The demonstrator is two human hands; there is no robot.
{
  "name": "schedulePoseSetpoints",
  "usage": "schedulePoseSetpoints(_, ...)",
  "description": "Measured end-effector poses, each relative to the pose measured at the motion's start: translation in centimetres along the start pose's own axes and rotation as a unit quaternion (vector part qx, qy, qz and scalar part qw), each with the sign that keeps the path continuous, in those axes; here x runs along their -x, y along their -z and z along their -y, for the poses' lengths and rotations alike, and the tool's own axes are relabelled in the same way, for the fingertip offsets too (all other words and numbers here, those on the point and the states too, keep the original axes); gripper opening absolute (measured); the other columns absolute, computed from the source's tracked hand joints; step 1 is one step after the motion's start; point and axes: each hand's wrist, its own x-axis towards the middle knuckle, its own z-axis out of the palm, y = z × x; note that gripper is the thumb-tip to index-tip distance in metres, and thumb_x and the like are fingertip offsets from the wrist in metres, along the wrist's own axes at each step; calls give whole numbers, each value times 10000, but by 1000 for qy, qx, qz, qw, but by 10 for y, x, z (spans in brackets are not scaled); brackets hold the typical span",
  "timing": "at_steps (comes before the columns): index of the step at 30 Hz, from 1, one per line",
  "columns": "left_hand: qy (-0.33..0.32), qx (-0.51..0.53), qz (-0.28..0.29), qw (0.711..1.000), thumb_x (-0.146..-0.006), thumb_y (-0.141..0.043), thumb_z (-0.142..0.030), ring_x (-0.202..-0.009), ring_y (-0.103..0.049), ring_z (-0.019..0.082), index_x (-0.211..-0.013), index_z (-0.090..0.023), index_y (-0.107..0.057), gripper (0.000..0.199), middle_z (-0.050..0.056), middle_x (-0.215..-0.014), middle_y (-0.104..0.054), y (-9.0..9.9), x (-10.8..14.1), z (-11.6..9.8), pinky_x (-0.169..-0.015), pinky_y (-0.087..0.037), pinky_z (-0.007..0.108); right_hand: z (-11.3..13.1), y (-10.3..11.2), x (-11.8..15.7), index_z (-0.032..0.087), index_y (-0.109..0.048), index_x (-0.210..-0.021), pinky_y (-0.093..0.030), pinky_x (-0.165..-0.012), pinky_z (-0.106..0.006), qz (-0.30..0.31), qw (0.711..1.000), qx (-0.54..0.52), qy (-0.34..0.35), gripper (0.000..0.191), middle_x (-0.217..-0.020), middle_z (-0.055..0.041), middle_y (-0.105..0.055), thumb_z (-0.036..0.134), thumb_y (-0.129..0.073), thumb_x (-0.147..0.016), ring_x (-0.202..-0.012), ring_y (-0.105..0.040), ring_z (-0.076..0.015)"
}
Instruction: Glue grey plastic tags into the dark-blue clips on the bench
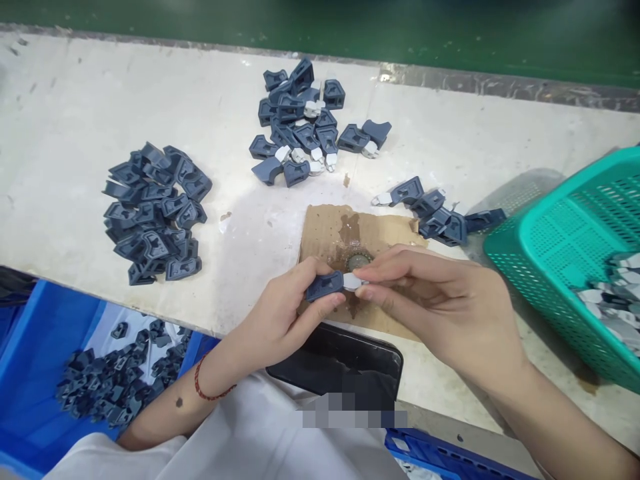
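Observation:
Between thumb and fingers, my left hand grips a dark blue-grey plastic part with a recessed face. My right hand pinches a small light-grey plastic piece against that part's right end. The two pieces meet end to end; how deep the light one sits inside is hidden. Both hands are over a stained cardboard sheet, where a round greyish disc lies just beyond the fingers. A black phone rests below the hands at the table's near edge.
Dark parts form a pile at left. A mixed pile lies at the back, a smaller group right of the cardboard. A green basket holding light-grey pieces stands at right. Lower left, a blue bin contains many dark parts.

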Motion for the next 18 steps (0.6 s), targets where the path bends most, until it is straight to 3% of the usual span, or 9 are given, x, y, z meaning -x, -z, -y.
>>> schedulePoseSetpoints(7,-23,-13,18,999,-1059,-505,-297,-645,-471,117,-1014,-208,-497,99,-31,-786,-522,2,0,-1,-604,-364,241,2,0,-1,216,-797,-852,-592,-598,-239,37,998,-24,-35,39,-822,-23,-759,233,-769,-873,-716,-713,-166)
schedulePoseSetpoints(11,-3,7,-2,1000,-1053,-531,-367,-636,-473,125,-1053,-206,-543,162,-29,-770,-542,-2,4,1,-601,-382,243,5,5,-1,223,-776,-897,-572,-602,-257,37,999,27,13,33,-858,-32,-749,229,-744,-903,-745,-698,-176)
schedulePoseSetpoints(15,-8,6,-111,994,-1033,-581,-362,-740,-552,142,-1069,-220,-590,146,-6,-856,-615,1,5,2,-692,-439,251,7,13,4,230,-650,-1095,-560,-699,-300,32,984,134,110,221,-904,-30,-685,249,-747,-897,-803,-652,-189)
schedulePoseSetpoints(18,28,-55,-202,978,-1015,-607,-354,-855,-617,177,-1065,-222,-613,141,20,-934,-672,14,1,4,-804,-476,290,4,11,12,214,-542,-1171,-543,-879,-418,105,951,238,165,456,-1129,-102,-651,303,-807,-812,-1045,-618,-283)
